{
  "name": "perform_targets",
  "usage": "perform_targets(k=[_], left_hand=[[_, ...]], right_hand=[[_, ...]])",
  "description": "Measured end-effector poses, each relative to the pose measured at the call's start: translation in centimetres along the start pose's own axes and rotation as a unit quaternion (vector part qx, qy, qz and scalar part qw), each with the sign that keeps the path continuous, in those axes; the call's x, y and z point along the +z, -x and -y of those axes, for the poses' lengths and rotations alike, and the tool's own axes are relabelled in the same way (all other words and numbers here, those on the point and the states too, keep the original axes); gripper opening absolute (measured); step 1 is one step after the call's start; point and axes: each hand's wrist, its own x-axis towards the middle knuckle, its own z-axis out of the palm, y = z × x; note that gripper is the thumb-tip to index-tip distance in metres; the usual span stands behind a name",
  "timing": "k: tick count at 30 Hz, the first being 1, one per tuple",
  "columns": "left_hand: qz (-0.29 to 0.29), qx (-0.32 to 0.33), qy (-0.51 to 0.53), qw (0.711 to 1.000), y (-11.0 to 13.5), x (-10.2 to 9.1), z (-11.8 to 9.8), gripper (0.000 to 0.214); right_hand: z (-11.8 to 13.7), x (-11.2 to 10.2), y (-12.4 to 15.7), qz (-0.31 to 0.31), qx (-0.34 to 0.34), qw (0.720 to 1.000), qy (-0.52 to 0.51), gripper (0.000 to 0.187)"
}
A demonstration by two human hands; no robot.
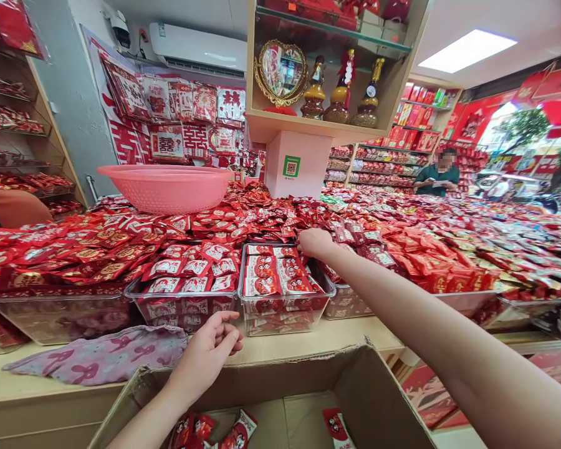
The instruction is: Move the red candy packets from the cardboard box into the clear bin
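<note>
My right hand [315, 242] reaches to the back right corner of a transparent plastic bin [285, 317]. Its fingers are curled in, and whatever they hold is hidden. Inside that bin, red and white snack packets [264, 277] lie in neat rows. My left hand [210, 346] hovers in front of the bins, fingers loosely bent with nothing visible in them. Below both arms stands an open cardboard box [355, 386]. A few red packets [238, 430] lie at its bottom left, and a single red and white packet [337, 429] rests at its right.
Left of the bin is another transparent bin [182, 305] of packets. A patterned cloth [103, 355] lies on the counter edge. Behind are heaped red packets, a pink plastic basket [168, 190] and a pillar with a shelf cabinet [318, 125]. A person [438, 174] stands at the far right.
</note>
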Motion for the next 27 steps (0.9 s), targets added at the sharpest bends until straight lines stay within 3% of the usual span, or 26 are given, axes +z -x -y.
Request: perform_targets(k=[7, 14, 27], left_hand=[[0.002, 0.003, -0.018, 1.0, 0.2, 0.0, -0.3, 0.025], [-0.001, -0.001, -0.004, 1.0, 0.0, -0.1, 0.1, 0.026], [0.004, -0.007, 0.001, 1.0, -0.1, -0.3, 0.2, 0.024]], right_hand=[[-2.6, -1.9, -1.9, -0.046, -0.003, 0.999, 0.018, 0.031], [-0.7, -0.4, -2.5, -0.058, -0.075, 0.995, 0.039, 0.026], [-0.4, 1.3, -4.3, -0.015, -0.036, 0.998, 0.058, 0.03]])
